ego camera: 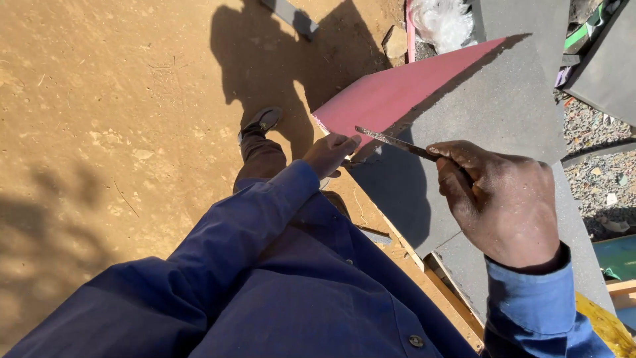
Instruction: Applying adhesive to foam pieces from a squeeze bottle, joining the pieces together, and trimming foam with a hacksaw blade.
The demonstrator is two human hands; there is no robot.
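Gripping a thin blade point(391, 140), the right hand point(500, 199) is clenched — tip near the pink sheet point(397, 93). The left hand point(330, 152) pinches that sheet's corner over the grey board point(503, 106).

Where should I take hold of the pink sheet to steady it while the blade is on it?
Grip the pink sheet at its near blunt edge, coming from the left as the left hand does. The far end tapers to a point, and the blade in the right hand occupies the right.
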